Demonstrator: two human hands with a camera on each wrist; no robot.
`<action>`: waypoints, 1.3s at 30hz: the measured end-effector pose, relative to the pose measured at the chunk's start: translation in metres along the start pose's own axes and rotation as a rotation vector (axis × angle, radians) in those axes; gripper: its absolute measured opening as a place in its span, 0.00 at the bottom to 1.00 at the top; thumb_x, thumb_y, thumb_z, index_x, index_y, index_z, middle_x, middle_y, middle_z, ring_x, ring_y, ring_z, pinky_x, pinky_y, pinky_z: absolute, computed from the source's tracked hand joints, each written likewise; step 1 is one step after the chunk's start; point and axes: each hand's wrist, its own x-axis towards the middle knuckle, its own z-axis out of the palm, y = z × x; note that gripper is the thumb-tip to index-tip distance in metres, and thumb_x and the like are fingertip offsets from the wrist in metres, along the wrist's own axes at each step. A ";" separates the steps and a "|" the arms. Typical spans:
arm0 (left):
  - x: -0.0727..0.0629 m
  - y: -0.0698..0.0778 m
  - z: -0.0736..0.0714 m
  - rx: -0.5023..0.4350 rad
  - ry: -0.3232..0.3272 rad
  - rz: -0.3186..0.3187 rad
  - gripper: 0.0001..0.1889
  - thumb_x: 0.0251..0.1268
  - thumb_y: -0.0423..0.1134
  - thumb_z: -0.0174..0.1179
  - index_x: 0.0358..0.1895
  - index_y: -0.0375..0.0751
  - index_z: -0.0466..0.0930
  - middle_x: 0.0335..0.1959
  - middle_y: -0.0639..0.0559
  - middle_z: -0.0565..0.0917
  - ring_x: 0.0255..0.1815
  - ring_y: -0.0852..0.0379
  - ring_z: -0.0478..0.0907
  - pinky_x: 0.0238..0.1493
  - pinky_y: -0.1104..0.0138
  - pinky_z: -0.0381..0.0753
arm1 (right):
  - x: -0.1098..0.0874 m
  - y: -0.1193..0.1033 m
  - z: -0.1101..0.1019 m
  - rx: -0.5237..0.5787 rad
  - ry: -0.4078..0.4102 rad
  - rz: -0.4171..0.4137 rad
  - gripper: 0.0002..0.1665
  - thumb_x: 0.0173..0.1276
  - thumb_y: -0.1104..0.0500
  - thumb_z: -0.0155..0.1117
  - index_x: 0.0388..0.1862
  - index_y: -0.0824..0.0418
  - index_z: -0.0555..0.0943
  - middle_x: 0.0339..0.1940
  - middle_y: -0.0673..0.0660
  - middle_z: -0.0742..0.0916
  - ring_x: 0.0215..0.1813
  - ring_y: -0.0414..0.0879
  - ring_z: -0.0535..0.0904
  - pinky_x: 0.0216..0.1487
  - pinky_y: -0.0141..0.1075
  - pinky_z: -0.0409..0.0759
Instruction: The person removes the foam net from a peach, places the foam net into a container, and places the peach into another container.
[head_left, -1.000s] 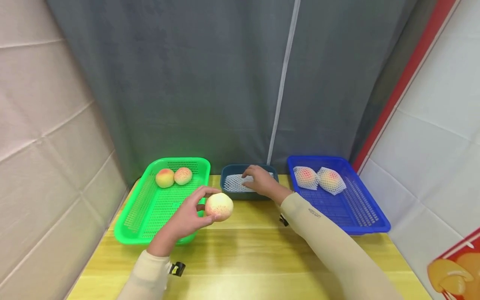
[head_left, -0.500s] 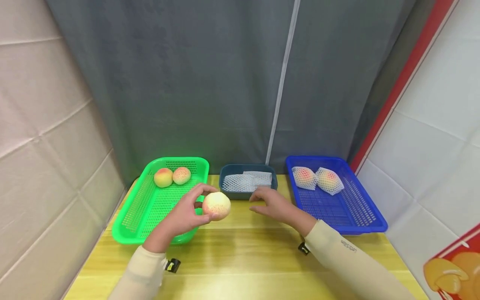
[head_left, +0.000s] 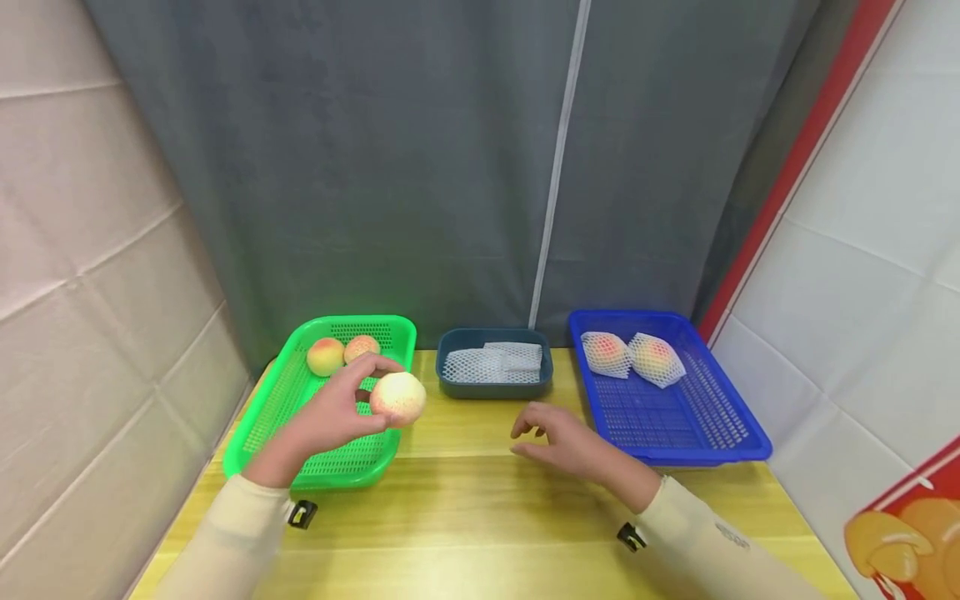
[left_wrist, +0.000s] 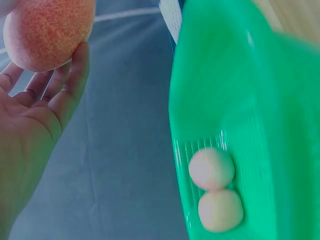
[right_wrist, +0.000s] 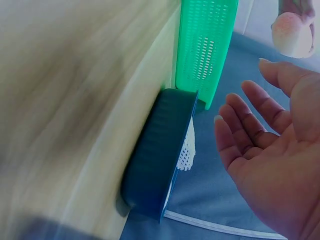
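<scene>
My left hand (head_left: 341,412) holds a pale pink-and-yellow peach (head_left: 398,399) between thumb and fingers, above the right side of the green basket (head_left: 247,425). In the left wrist view the same peach (left_wrist: 50,32) looks redder, with the fingertips against its underside. My right hand (head_left: 562,442) hangs over the table between the dark tray and the blue basket, its fingers loosely bent around nothing. In the right wrist view that hand (right_wrist: 280,135) shows its palm, with nothing in it. Behind it, white foam net sleeves (head_left: 491,364) lie in the small dark tray (head_left: 495,391).
Two bare peaches (head_left: 326,357) sit at the back of the green basket. The blue basket (head_left: 686,456) at the right bears two peaches in white foam nets (head_left: 655,360). A grey curtain (head_left: 375,167) closes off the back of the wooden table (head_left: 450,517).
My right hand has withdrawn from the dark tray toward the front right, without a foam net. My left hand has shifted left with the peach still held.
</scene>
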 end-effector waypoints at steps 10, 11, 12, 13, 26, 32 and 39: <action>-0.003 -0.031 -0.042 0.042 0.003 -0.081 0.29 0.67 0.28 0.75 0.68 0.40 0.76 0.68 0.44 0.77 0.64 0.43 0.78 0.56 0.52 0.89 | -0.017 0.003 0.007 0.050 -0.007 0.013 0.04 0.79 0.57 0.75 0.49 0.52 0.88 0.48 0.49 0.89 0.52 0.55 0.86 0.54 0.49 0.87; -0.003 -0.034 -0.047 0.044 0.000 -0.100 0.28 0.68 0.29 0.75 0.68 0.39 0.75 0.68 0.43 0.76 0.64 0.42 0.77 0.56 0.52 0.89 | -0.018 0.003 0.007 0.053 -0.012 0.024 0.04 0.79 0.56 0.74 0.49 0.52 0.88 0.48 0.49 0.89 0.52 0.55 0.86 0.54 0.48 0.87; -0.003 -0.038 -0.052 0.050 -0.002 -0.116 0.28 0.68 0.30 0.75 0.69 0.38 0.75 0.67 0.42 0.76 0.64 0.41 0.77 0.55 0.53 0.89 | -0.019 0.003 0.007 0.053 -0.015 0.026 0.05 0.80 0.55 0.74 0.49 0.51 0.87 0.48 0.49 0.89 0.52 0.55 0.86 0.54 0.49 0.87; -0.003 -0.042 -0.056 0.062 -0.002 -0.133 0.28 0.69 0.31 0.75 0.69 0.38 0.74 0.67 0.41 0.76 0.65 0.40 0.77 0.54 0.54 0.88 | -0.019 0.003 0.008 0.055 -0.019 0.035 0.05 0.80 0.55 0.74 0.49 0.51 0.87 0.48 0.49 0.89 0.53 0.55 0.86 0.54 0.50 0.87; 0.009 -0.092 -0.103 0.338 0.008 -0.229 0.26 0.71 0.41 0.76 0.66 0.34 0.80 0.63 0.37 0.82 0.55 0.42 0.79 0.46 0.54 0.82 | -0.028 0.004 0.008 0.041 -0.033 0.095 0.07 0.80 0.53 0.74 0.51 0.51 0.88 0.50 0.47 0.89 0.54 0.51 0.86 0.56 0.53 0.87; 0.016 -0.101 -0.115 0.419 -0.032 -0.288 0.30 0.71 0.43 0.76 0.65 0.25 0.77 0.57 0.30 0.82 0.50 0.40 0.82 0.44 0.52 0.82 | -0.028 0.004 0.010 0.050 -0.049 0.112 0.08 0.80 0.49 0.74 0.51 0.50 0.88 0.50 0.46 0.89 0.54 0.51 0.86 0.57 0.54 0.87; 0.024 -0.104 -0.122 0.500 -0.052 -0.301 0.32 0.66 0.44 0.76 0.62 0.22 0.76 0.50 0.30 0.83 0.47 0.37 0.81 0.45 0.46 0.82 | -0.030 0.003 0.011 0.058 -0.050 0.114 0.08 0.80 0.50 0.74 0.50 0.51 0.88 0.49 0.47 0.89 0.53 0.49 0.86 0.57 0.54 0.87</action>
